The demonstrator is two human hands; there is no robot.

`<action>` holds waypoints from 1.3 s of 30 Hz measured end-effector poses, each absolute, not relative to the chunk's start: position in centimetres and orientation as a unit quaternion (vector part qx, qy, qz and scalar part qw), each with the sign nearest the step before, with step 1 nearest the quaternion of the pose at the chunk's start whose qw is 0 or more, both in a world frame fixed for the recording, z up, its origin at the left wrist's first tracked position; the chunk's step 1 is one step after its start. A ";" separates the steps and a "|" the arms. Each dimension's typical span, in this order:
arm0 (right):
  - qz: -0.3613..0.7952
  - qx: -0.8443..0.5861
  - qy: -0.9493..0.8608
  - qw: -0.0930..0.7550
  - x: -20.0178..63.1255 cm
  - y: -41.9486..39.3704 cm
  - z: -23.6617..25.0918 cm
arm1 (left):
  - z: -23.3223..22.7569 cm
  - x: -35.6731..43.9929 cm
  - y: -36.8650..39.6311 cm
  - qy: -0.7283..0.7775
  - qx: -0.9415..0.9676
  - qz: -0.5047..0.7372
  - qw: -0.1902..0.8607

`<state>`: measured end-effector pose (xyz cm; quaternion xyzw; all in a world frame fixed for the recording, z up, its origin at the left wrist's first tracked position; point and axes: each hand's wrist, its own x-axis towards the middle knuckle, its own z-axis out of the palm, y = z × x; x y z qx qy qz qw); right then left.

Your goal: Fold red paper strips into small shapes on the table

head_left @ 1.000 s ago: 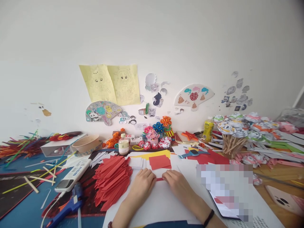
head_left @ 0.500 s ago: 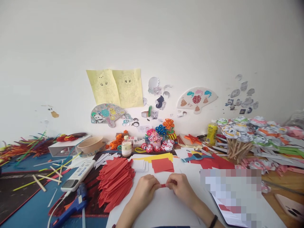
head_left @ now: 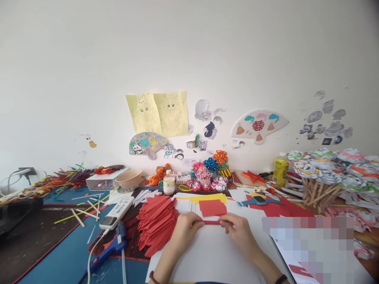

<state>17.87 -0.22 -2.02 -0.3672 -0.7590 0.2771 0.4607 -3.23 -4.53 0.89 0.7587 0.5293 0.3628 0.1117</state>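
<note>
From where I stand: a narrow red strip [head_left: 212,222] runs left to right between the two hands, just above or on the white paper [head_left: 213,254]; I cannot tell which. Its left end is pinched by the fingers of the left hand [head_left: 187,225], its right end by those of the right hand [head_left: 239,229], the middle bare. Red rectangles [head_left: 212,208] lie just beyond, folded red pieces [head_left: 156,225] heaped left.

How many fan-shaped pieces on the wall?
2: the panda fan, at the lower edge of the yellow sheets, and the white fan with a red character, farther right. None appears hidden.
</note>
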 end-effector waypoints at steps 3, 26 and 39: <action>0.308 -0.367 -0.742 0.468 18.1 0.2 -2.0 | 1.6 -3.4 -4.6 0.527 0.734 0.393 0.169; 0.614 -0.313 -0.632 0.354 17.4 -0.5 -1.6 | 1.3 -3.4 -8.6 0.534 0.757 0.364 -0.093; 0.631 -0.315 -0.611 0.359 17.5 0.2 -2.4 | 2.3 -6.7 -11.1 0.534 0.718 0.428 -0.127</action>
